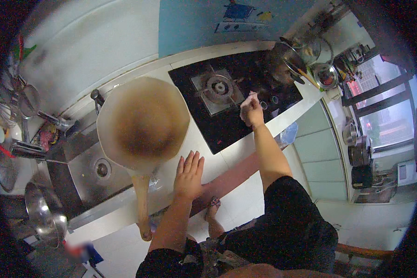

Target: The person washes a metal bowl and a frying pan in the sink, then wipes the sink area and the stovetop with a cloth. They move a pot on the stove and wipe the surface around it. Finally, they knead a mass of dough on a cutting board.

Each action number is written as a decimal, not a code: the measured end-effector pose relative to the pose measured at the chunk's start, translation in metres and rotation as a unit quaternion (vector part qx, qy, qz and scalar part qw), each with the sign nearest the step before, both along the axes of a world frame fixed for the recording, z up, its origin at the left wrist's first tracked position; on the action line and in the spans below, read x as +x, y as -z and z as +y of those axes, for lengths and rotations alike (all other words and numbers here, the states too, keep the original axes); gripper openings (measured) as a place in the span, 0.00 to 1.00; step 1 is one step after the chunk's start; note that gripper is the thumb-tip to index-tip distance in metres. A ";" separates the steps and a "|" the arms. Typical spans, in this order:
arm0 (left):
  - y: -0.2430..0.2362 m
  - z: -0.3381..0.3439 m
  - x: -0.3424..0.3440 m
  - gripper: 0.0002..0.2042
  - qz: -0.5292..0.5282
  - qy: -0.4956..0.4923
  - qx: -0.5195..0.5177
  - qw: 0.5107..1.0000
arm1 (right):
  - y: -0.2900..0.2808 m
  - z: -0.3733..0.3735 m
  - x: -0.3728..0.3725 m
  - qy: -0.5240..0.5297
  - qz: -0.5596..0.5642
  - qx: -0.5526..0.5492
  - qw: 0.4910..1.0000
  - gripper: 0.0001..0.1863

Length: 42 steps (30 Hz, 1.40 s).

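Note:
My right hand (pixel 254 114) is closed around a crumpled pale cloth (pixel 245 109), over the black glass gas cooktop (pixel 207 124). It is close to the control knobs (pixel 263 105), and to its left is the round burner (pixel 219 87) in its square metal tray. My left hand (pixel 189 173) lies flat on the white counter (pixel 216 163), fingers stretched out, near the cooktop's front left corner. Left of that hand, a large pale pan (pixel 143 123) with a browned inside and a wooden handle (pixel 142 199) sits partly over the sink; the handle sticks out past the counter's front edge.
A steel sink (pixel 89 172) lies at left, with metal bowls (pixel 41 211) near it and hanging utensils (pixel 28 99) beyond. A dark pot (pixel 282 62) stands at the cooktop's far right. More pots (pixel 360 150) are stacked by the window at right.

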<state>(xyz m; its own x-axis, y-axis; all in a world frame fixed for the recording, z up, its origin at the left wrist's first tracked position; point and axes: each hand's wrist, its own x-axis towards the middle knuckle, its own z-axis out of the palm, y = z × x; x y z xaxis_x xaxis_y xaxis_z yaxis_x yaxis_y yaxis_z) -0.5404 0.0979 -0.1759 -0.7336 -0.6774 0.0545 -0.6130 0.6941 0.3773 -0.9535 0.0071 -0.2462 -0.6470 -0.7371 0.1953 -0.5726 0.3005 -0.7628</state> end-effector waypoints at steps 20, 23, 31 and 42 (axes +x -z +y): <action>0.005 -0.001 0.008 0.40 0.061 0.015 -0.038 0.997 | -0.007 -0.015 -0.075 -0.124 0.012 0.172 0.977 0.25; 0.011 -0.005 0.009 0.44 0.023 -0.010 -0.039 0.999 | -0.054 -0.027 0.008 -0.081 0.193 0.309 0.928 0.31; 0.013 0.007 -0.001 0.46 0.055 0.008 -0.029 0.998 | -0.004 -0.002 -0.076 -0.068 0.194 0.229 0.951 0.38; -0.006 -0.015 0.015 0.46 -0.049 0.020 0.093 0.994 | -0.069 -0.152 -0.071 -0.129 -0.218 0.165 0.953 0.57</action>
